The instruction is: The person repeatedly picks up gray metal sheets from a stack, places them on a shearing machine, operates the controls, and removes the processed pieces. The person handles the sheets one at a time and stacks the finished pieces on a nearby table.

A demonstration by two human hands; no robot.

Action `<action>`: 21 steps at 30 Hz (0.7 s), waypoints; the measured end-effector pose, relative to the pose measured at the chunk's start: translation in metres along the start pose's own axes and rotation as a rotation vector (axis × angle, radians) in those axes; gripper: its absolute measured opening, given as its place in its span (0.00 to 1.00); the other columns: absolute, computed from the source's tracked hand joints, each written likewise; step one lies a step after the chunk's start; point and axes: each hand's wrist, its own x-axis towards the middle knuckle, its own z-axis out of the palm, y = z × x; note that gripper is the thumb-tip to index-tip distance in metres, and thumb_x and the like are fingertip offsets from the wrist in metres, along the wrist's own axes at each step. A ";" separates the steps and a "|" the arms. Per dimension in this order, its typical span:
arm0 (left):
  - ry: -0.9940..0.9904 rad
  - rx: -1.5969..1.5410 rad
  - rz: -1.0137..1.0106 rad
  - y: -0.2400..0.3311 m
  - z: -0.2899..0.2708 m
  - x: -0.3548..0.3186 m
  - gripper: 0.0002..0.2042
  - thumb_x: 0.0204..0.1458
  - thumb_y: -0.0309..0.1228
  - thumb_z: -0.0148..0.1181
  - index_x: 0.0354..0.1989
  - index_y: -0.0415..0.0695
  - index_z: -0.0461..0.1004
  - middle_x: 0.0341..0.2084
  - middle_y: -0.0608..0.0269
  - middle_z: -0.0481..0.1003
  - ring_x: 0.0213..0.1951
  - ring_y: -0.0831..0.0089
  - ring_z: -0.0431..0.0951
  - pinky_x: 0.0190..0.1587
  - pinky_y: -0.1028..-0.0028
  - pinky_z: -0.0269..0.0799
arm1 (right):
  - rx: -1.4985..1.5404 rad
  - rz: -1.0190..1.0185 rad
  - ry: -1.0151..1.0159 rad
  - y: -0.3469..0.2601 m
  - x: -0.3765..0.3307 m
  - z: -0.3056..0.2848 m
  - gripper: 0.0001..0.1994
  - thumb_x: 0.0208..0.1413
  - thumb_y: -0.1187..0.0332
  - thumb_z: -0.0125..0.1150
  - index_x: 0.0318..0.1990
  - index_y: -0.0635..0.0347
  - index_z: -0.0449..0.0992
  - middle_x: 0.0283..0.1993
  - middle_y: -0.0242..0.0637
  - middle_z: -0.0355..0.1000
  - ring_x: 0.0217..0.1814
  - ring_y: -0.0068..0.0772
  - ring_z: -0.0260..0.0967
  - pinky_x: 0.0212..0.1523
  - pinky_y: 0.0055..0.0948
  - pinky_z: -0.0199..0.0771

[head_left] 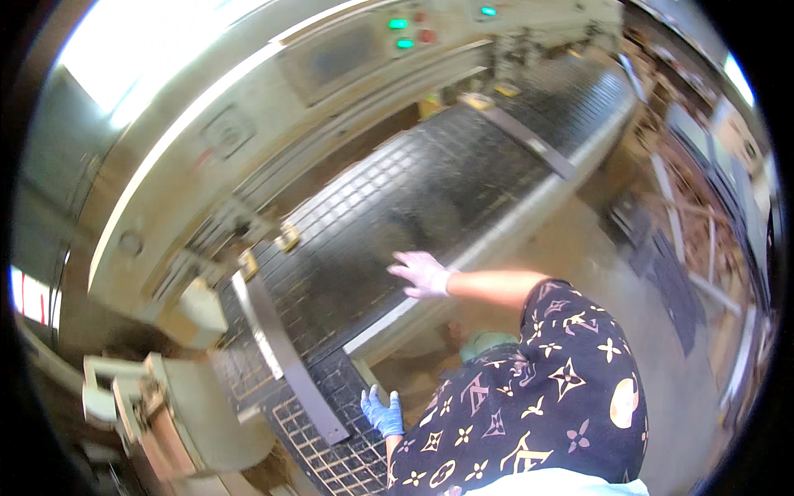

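Note:
My right hand, in a pale white-pink glove, reaches over the dark grooved machine bed near its front edge. Its fingers are spread and hold nothing; whether the palm touches the surface I cannot tell. My left hand, in a blue glove, is beside the bed's left end with thumb and fingers apart, nothing in them. Closest to it lies a long grey strip, placed across the bed and its grid end, with a hole at the near end. A second grey strip crosses the bed farther right.
Behind the bed runs a long beige machine body with a control panel and green lit buttons. Yellow-marked stops line the bed's back edge. A cream machine unit stands lower left. Dark flat pieces lie on the floor at right.

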 end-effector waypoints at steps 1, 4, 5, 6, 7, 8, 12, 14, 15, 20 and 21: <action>-0.074 0.010 0.044 0.005 0.006 0.009 0.27 0.37 0.38 0.68 0.50 0.47 0.70 0.56 0.47 0.60 0.58 0.52 0.58 0.61 0.61 0.54 | 0.038 0.173 -0.116 0.012 -0.041 0.009 0.30 0.41 0.59 0.61 0.56 0.53 0.64 0.61 0.53 0.55 0.60 0.51 0.57 0.58 0.45 0.59; -0.222 0.044 0.212 0.007 0.029 0.035 0.26 0.38 0.38 0.67 0.49 0.50 0.70 0.56 0.48 0.61 0.57 0.52 0.60 0.59 0.60 0.56 | 0.084 0.667 -0.260 0.026 -0.146 0.012 0.29 0.44 0.57 0.57 0.57 0.51 0.63 0.59 0.52 0.57 0.59 0.52 0.58 0.57 0.43 0.62; -0.258 0.040 0.248 0.012 0.033 0.045 0.26 0.38 0.38 0.67 0.49 0.50 0.70 0.56 0.48 0.61 0.57 0.53 0.60 0.59 0.60 0.57 | 0.050 0.771 -0.240 0.034 -0.182 0.019 0.30 0.43 0.55 0.57 0.57 0.51 0.64 0.59 0.51 0.57 0.58 0.52 0.60 0.56 0.43 0.63; -0.293 0.032 0.278 0.019 0.036 0.056 0.26 0.38 0.38 0.67 0.49 0.50 0.70 0.56 0.49 0.61 0.57 0.53 0.60 0.59 0.60 0.57 | 0.042 0.900 -0.257 0.036 -0.208 0.019 0.30 0.42 0.54 0.56 0.57 0.50 0.65 0.59 0.48 0.59 0.57 0.51 0.61 0.55 0.44 0.64; -0.324 0.023 0.310 0.028 0.041 0.066 0.26 0.38 0.38 0.67 0.49 0.50 0.70 0.56 0.49 0.62 0.57 0.53 0.61 0.59 0.60 0.58 | 0.087 1.054 -0.280 0.036 -0.230 0.013 0.29 0.42 0.54 0.55 0.56 0.49 0.66 0.57 0.45 0.61 0.58 0.50 0.60 0.55 0.44 0.63; -0.350 0.025 0.353 0.034 0.048 0.076 0.26 0.39 0.38 0.67 0.50 0.50 0.70 0.55 0.50 0.62 0.57 0.54 0.61 0.58 0.61 0.58 | 0.109 1.183 -0.251 0.042 -0.258 0.018 0.29 0.42 0.55 0.56 0.55 0.49 0.66 0.55 0.44 0.63 0.58 0.49 0.60 0.56 0.44 0.63; -0.446 0.004 0.525 0.083 0.072 0.099 0.25 0.40 0.37 0.66 0.49 0.50 0.70 0.55 0.51 0.63 0.57 0.54 0.61 0.58 0.61 0.58 | 0.182 1.565 -0.187 0.045 -0.356 0.040 0.27 0.44 0.55 0.56 0.55 0.49 0.67 0.58 0.44 0.62 0.60 0.49 0.59 0.57 0.43 0.62; -0.475 -0.042 0.586 0.109 0.087 0.094 0.24 0.40 0.36 0.66 0.49 0.49 0.70 0.54 0.51 0.63 0.56 0.55 0.62 0.58 0.61 0.59 | 0.245 1.688 -0.273 0.039 -0.399 0.021 0.27 0.44 0.55 0.56 0.55 0.49 0.68 0.58 0.45 0.63 0.60 0.49 0.59 0.58 0.43 0.61; -0.499 -0.066 0.622 0.122 0.095 0.090 0.24 0.40 0.36 0.66 0.49 0.49 0.70 0.54 0.51 0.64 0.56 0.55 0.62 0.58 0.62 0.59 | 0.251 1.686 -0.268 0.032 -0.415 0.009 0.26 0.46 0.55 0.55 0.54 0.51 0.68 0.56 0.45 0.64 0.59 0.48 0.60 0.57 0.43 0.62; -0.607 -0.180 0.626 0.097 0.163 0.190 0.25 0.42 0.34 0.65 0.51 0.47 0.68 0.54 0.51 0.63 0.57 0.55 0.62 0.56 0.62 0.61 | 0.298 1.783 -0.144 0.016 -0.352 0.062 0.23 0.47 0.56 0.54 0.51 0.53 0.71 0.53 0.45 0.68 0.56 0.48 0.64 0.55 0.42 0.64; -0.630 -0.224 0.629 0.104 0.173 0.190 0.25 0.43 0.35 0.65 0.52 0.46 0.67 0.54 0.50 0.63 0.57 0.55 0.61 0.57 0.62 0.60 | 0.282 1.799 -0.073 0.012 -0.360 0.070 0.22 0.45 0.57 0.54 0.50 0.51 0.72 0.52 0.45 0.69 0.54 0.47 0.66 0.53 0.41 0.66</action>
